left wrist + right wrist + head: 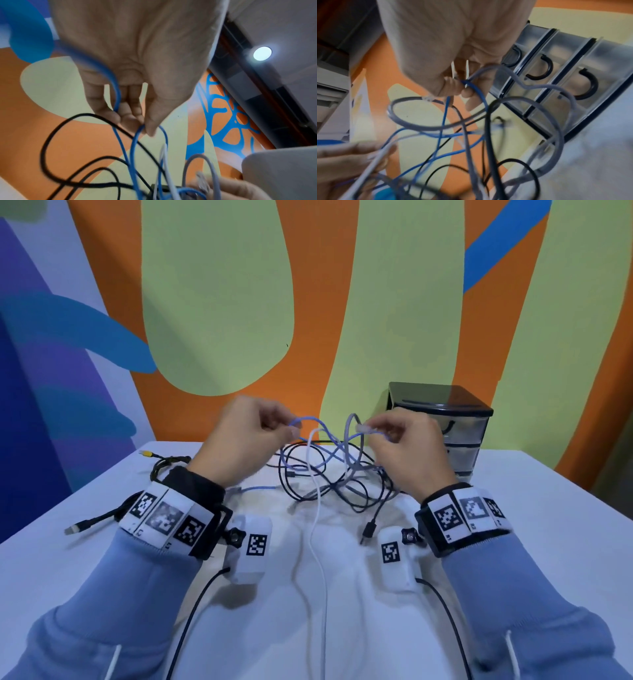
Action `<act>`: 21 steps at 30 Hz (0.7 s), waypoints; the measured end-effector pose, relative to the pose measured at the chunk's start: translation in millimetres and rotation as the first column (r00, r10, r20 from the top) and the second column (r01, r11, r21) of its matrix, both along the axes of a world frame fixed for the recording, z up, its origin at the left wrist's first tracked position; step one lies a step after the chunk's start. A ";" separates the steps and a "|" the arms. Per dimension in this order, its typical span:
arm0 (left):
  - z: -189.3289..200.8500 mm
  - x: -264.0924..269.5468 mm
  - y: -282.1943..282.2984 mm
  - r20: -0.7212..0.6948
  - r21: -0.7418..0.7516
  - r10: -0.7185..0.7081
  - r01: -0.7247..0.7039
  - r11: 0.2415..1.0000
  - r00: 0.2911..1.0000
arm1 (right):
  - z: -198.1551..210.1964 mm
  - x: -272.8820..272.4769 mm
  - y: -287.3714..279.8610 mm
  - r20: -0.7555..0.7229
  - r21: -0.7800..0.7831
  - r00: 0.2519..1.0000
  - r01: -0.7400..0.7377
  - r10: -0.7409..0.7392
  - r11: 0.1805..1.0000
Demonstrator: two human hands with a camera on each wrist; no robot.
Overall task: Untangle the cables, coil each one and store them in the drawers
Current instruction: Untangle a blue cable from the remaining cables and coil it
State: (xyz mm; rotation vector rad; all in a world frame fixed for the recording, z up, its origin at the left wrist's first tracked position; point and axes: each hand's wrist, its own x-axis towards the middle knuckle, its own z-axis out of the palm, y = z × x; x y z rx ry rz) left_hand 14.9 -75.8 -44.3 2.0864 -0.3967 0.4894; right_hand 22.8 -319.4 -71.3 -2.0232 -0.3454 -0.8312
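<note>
Bench: white bench (pixel 513 525), tangle mid-bench, drawers (pixel 459 436) at far right edge.
Left grip: left hand (pixel 239 440) pinches blue cable (pixel 308 419).
Right grip: right hand (pixel 407 453) pinches its plug end; cable runs hand to hand.

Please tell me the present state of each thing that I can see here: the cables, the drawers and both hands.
Blue cable: lifted, pinched by both hands, tangled with the others.
Grey cable: looped up in the tangle.
White cable: trailing from the tangle toward the person.
Black cables: tangled on the table.
Drawer unit: all three drawers closed.
Left hand: pinching the blue cable.
Right hand: pinching the blue cable near its plug.
</note>
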 end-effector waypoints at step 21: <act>6.6 -5.9 13.0 -0.141 -0.177 -0.241 0.214 0.960 0.960 | 8.2 1.4 -8.5 -0.226 0.460 0.942 -0.120 0.247 0.880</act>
